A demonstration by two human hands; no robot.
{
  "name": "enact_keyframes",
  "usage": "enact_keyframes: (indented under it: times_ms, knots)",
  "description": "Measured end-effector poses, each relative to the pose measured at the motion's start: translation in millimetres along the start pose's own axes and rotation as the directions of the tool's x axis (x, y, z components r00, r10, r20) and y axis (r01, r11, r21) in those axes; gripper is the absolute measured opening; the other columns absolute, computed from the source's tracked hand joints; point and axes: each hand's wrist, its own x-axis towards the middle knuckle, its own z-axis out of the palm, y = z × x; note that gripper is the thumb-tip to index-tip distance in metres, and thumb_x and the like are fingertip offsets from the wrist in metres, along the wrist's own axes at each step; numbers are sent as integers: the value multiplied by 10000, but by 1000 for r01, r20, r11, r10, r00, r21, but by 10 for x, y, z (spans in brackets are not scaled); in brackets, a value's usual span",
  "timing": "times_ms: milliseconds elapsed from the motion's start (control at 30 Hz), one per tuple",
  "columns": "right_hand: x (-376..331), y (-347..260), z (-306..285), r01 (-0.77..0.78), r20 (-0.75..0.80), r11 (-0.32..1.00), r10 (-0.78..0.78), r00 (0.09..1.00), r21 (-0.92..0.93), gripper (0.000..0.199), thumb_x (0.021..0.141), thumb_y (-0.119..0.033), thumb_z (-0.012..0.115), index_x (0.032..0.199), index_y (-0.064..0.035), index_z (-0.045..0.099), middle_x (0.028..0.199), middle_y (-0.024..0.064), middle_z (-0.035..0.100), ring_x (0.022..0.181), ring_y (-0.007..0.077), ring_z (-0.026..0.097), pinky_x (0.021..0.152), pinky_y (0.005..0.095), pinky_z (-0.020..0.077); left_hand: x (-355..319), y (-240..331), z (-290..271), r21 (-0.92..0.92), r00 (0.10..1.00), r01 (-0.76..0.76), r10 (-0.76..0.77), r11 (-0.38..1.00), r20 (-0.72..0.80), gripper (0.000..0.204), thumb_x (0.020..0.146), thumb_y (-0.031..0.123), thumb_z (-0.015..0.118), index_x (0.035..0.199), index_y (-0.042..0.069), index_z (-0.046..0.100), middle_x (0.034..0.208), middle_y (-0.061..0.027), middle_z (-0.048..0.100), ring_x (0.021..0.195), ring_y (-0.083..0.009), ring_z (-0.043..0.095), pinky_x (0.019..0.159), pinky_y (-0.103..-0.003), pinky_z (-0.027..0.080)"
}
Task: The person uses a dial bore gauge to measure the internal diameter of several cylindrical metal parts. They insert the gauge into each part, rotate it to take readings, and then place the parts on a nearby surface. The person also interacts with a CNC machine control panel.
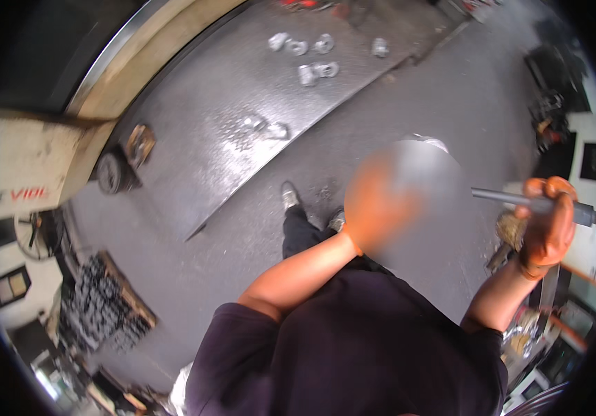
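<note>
Right hand [551, 222]: I see fingers wrapped round a grey rod [496, 195], aloft, well right of the metal plate's [228, 173] long edge. Left hand [378, 204] smeared; I can't tell its grip. Risk, I'd judge: loose fingers dropping the rod, or a wrist twist knocking its end.

Upper centre: grey metal plate [194, 139] on floor; shiny silver parts [324, 44] scattered over it, some ring-like. Upper left: beige machine housing [38, 152]; dark cylindrical piece [109, 173] near it. Left: handwheel [33, 234]. Lower left: heap of small dark-grey parts [100, 298], brown board [129, 288] along right edge.
</note>
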Motion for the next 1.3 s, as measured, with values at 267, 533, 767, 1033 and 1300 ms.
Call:
enact_keyframes:
  times_ms: [267, 533, 767, 1033, 1300]
  knots:
    - [185, 417, 844, -439, 152, 894, 447, 881, -88, 253, 1052, -179, 448, 1062, 49, 558, 1050, 184, 589, 667, 217, 575, 645, 328, 498, 45, -1369, -1064, -170, 585, 794, -810, 583, -47, 1055, 833, 634, 731, 1404, -190, 403, 1188, -256, 655, 1107, -285, 632, 955, -372, 491]
    - [-642, 1655, 1856, -567, 347, 697, 714, 609, -439, 220, 1048, -174, 526, 1084, 17, 630, 1053, 143, 671, 765, 178, 643, 704, 311, 538, -420, -4880, -2222, -69, -10, 997, -869, 28, -495, 921, 769, 716, 710, 1115, -135, 653, 1046, -284, 713, 972, -440, 686, 844, -456, 525]
    - [-1492, 2288, 2387, -520, 306, 458, 884, 354, -721, 119, 1027, -101, 552, 1036, -11, 629, 913, 81, 691, 734, 144, 669, 687, 284, 539, -224, -6115, -2411, -344, -116, 917, -689, 202, -715, 1009, 721, 664, 782, 1307, -115, 526, 1223, -302, 642, 1111, -409, 648, 962, -453, 504]
    - [-1829, 2492, 2443, -729, 147, 254, 967, 208, -635, 94, 1012, -34, 556, 1078, -4, 615, 971, 110, 698, 747, 152, 662, 708, 296, 563, 194, -6534, -2117, -315, -178, 935, -547, 166, -818, 956, 830, 552, 734, 1437, -120, 429, 1450, -291, 498, 1347, -394, 495, 1120, -438, 411]
    - [-1894, 2467, 1769, -788, 105, 314, 946, 306, -530, 84, 1010, -39, 571, 1058, -7, 632, 966, 102, 696, 744, 157, 668, 699, 293, 563, -288, -6623, -2005, -100, -64, 995, -588, 29, -806, 997, 824, 665, 677, 1444, -78, 440, 1380, -276, 570, 1268, -415, 562, 1034, -450, 481]
